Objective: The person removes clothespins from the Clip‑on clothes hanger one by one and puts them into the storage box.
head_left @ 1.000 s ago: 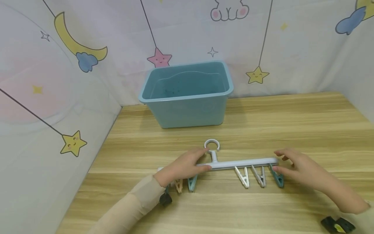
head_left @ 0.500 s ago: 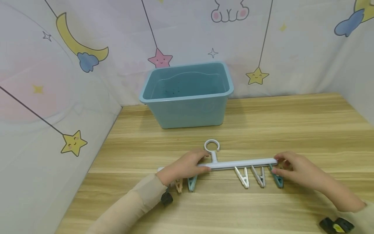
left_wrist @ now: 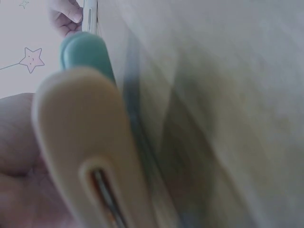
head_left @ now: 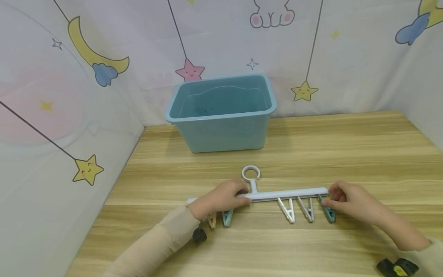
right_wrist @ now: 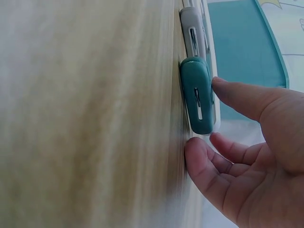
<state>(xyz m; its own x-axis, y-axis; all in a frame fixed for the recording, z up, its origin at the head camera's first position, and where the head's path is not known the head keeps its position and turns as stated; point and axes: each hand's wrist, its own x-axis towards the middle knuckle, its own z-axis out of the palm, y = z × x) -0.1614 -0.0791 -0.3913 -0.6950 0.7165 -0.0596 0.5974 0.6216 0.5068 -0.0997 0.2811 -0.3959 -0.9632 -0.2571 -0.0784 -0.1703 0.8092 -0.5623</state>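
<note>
A pale grey clip hanger (head_left: 287,194) lies on the table with its hook towards the bin. My left hand (head_left: 226,195) grips its bar just left of the hook, thumb along the front. Under that hand a beige clip (head_left: 212,220) and a light teal clip (head_left: 227,217) show; they loom large in the left wrist view. At the bar's right end, my right hand (head_left: 353,198) holds on, its thumb beside the dark teal clip (right_wrist: 195,76) and its fingers curled at the tip. A white clip (head_left: 286,211) and a grey clip (head_left: 307,209) hang further in.
A blue plastic bin (head_left: 225,132) stands at the back of the wooden table (head_left: 346,154). White cloth (head_left: 221,38) printed with moons and stars encloses the back and sides. Black devices (head_left: 396,267) show at both wrists.
My right hand's fingers have closed in from hovering beside the bar's right end to gripping there. The left fingers have curled more around the bar by the hook. The hanger has hardly moved.
</note>
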